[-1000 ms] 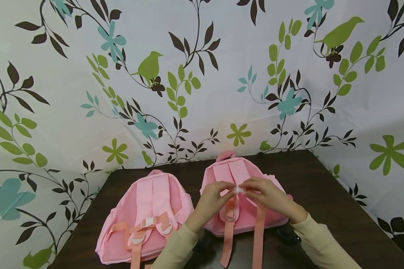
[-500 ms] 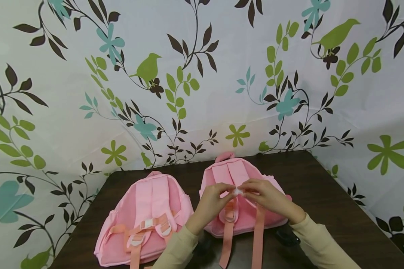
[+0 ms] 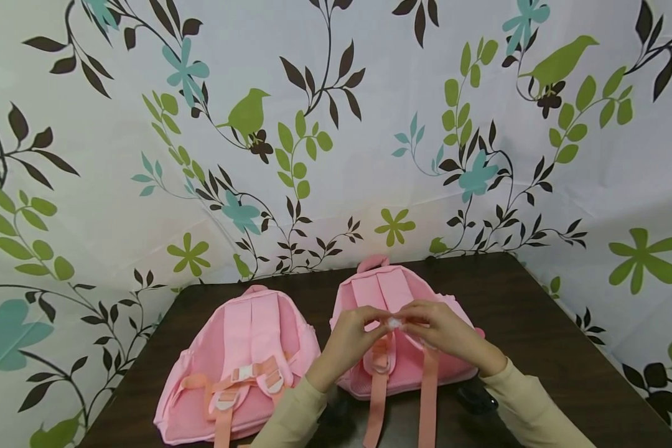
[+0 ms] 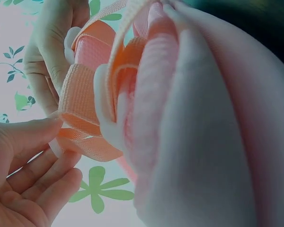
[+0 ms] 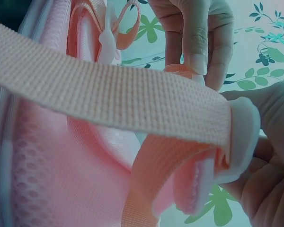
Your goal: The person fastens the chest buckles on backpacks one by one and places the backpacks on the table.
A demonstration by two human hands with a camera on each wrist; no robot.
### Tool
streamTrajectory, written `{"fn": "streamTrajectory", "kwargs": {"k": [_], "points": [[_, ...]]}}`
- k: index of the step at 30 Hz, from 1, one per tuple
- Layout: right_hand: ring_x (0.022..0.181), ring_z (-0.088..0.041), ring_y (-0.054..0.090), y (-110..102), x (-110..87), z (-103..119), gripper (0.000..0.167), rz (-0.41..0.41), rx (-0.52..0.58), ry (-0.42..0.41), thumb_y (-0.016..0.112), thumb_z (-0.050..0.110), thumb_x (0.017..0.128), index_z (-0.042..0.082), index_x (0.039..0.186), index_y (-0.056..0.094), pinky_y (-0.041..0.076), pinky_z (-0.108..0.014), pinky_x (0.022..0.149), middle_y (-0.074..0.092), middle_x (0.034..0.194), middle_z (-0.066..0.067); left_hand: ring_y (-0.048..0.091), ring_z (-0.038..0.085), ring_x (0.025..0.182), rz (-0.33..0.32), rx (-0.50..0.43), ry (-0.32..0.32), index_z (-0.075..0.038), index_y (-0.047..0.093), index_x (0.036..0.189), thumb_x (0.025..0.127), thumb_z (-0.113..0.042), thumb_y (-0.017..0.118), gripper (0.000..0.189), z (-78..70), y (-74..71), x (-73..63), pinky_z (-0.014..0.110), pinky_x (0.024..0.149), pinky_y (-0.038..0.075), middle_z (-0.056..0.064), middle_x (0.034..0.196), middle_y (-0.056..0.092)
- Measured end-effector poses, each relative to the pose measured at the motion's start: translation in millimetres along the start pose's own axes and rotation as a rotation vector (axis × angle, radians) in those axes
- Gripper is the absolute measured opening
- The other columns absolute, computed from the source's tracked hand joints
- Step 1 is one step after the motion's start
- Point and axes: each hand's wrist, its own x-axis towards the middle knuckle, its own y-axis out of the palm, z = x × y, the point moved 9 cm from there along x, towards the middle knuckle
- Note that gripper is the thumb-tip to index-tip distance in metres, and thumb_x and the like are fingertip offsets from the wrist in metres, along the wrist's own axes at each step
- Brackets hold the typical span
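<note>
Both the left hand [image 3: 351, 333] and right hand [image 3: 438, 325] pinch the white buckle [image 3: 394, 322] on the backpack [image 3: 403, 361] strap [image 3: 428, 398]; slack webbing could slip through.

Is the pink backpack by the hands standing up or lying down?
Lying down: the backpack rests flat on the table, straps facing up.

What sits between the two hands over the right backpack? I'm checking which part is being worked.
In the head view, a small white buckle on the backpack's peach strap sits between the left hand and right hand; both pinch it.
</note>
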Motion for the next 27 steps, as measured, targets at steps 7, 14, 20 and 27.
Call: {"fn": "streamTrajectory", "kwargs": {"k": [7, 14, 20, 27], "points": [[0.090, -0.011, 0.066, 0, 0.1, -2, 0.019, -0.010, 0.005, -0.002, 0.076, 0.008, 0.090, 0.010, 0.108, 0.076, 0.058, -0.033, 0.078, 0.073, 0.104, 0.004, 0.068, 0.007, 0.100, 0.003, 0.010, 0.003, -0.009, 0.078, 0.109, 0.092, -0.020, 0.075, 0.021, 0.1, 1.8, -0.7, 0.027, 0.089, 0.054, -0.001, 0.103, 0.075], [0.087, -0.008, 0.065, 6, -0.3, -9, 0.019, 0.013, 0.025, 0.038, 0.079, 0.009, 0.087, 0.012, 0.106, 0.078, 0.058, -0.031, 0.078, 0.074, 0.100, 0.006, 0.068, 0.007, 0.096, 0.033, 0.031, -0.033, -0.007, 0.078, 0.106, 0.091, -0.016, 0.076, 0.017, 5.6, 8.2, -2.8, 0.024, 0.087, 0.054, 0.000, 0.100, 0.075], [0.091, -0.010, 0.067, 15, -2.7, -23, 0.020, 0.061, 0.040, 0.103, 0.079, 0.013, 0.088, 0.012, 0.108, 0.078, 0.058, -0.032, 0.083, 0.074, 0.101, 0.006, 0.068, 0.008, 0.093, 0.083, 0.065, -0.089, -0.007, 0.077, 0.106, 0.091, -0.011, 0.076, 0.015, 14.3, 15.1, -5.3, 0.024, 0.087, 0.054, 0.000, 0.101, 0.075], [0.087, -0.009, 0.064, 31, -7.6, -32, 0.017, 0.123, 0.086, 0.132, 0.078, 0.015, 0.089, 0.014, 0.107, 0.078, 0.057, -0.029, 0.082, 0.073, 0.099, 0.008, 0.066, 0.009, 0.088, 0.154, 0.090, -0.182, -0.010, 0.077, 0.107, 0.090, -0.014, 0.077, 0.017, 27.7, 24.7, -14.2, 0.023, 0.083, 0.055, -0.003, 0.100, 0.074]]}}
